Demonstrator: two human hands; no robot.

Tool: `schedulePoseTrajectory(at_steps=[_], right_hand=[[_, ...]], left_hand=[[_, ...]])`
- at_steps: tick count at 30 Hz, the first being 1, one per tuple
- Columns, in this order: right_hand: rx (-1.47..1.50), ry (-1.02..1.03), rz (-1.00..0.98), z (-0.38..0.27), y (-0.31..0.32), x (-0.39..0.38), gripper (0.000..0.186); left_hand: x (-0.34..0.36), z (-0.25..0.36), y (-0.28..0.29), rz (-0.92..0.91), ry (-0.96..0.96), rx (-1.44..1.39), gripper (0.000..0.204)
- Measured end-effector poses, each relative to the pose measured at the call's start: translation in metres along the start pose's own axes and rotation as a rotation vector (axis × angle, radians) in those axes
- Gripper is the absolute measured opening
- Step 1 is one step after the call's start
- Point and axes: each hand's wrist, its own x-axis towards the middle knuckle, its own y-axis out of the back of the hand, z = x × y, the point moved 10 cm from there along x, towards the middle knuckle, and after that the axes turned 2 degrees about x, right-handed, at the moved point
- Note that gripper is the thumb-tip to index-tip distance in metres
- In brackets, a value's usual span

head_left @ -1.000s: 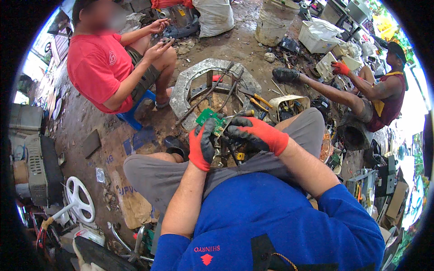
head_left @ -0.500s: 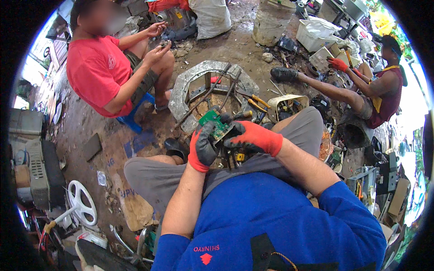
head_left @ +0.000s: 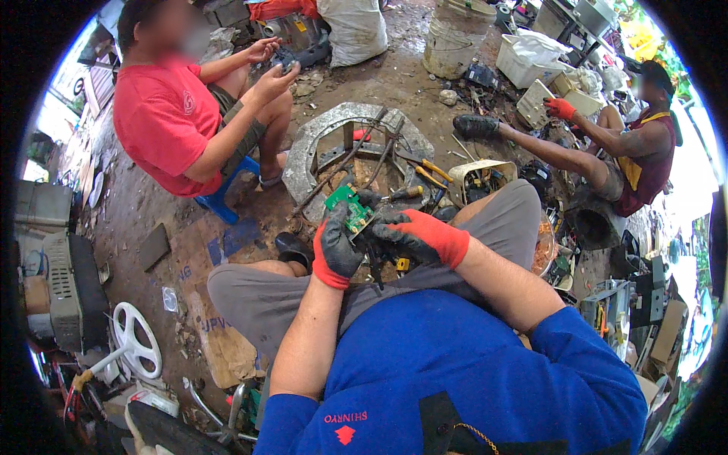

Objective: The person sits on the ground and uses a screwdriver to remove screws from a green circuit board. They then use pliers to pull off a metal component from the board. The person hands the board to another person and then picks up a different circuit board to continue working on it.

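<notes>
My left hand (head_left: 337, 246), in a red and black glove, grips a green circuit board (head_left: 346, 205) by its lower left part. My right hand (head_left: 417, 236), gloved alike, has curled fingers at the board's right edge. Dark parts behind and below the board are partly hidden by my fingers. Just past my hands lies a grey octagonal frame (head_left: 303, 148) with rusty rods across it, beside pliers (head_left: 433, 171), a yellow-handled screwdriver (head_left: 407, 193) and a beige container of tools (head_left: 485, 174).
A person in red (head_left: 163, 121) sits left on a blue stool, handling small pieces. A person with red gloves (head_left: 641, 152) sits right among scrap. A white sack (head_left: 353, 30), buckets (head_left: 447, 49), a white wheel (head_left: 136, 337) and cardboard (head_left: 216, 334) lie around.
My hands and the board have shifted slightly left, the board tilting a little. The right-hand person has shifted their gloved hands. The person in red has moved their hands slightly.
</notes>
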Motion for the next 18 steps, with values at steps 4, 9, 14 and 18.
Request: schedulePoseTrajectory(at_steps=[4,9,14,18], right_hand=[[-0.216,0.174,0.004,-0.023,-0.010,-0.003,0.030],[-0.032,0.025,-0.005,-0.011,-0.016,-0.005,0.033],[-0.138,0.078,0.003,-0.005,0.004,0.003,0.033],[-0.122,0.117,0.050,-0.014,-0.006,0.002,0.032]], left_hand=[[-0.004,0.001,-0.015,-0.106,0.013,0.011,0.045],[-0.004,-0.002,-0.009,-0.110,0.058,0.041,0.045],[-0.002,0.002,-0.003,0.030,-0.036,0.150,0.043],[-0.007,0.000,-0.016,-0.079,0.043,0.073,0.042]])
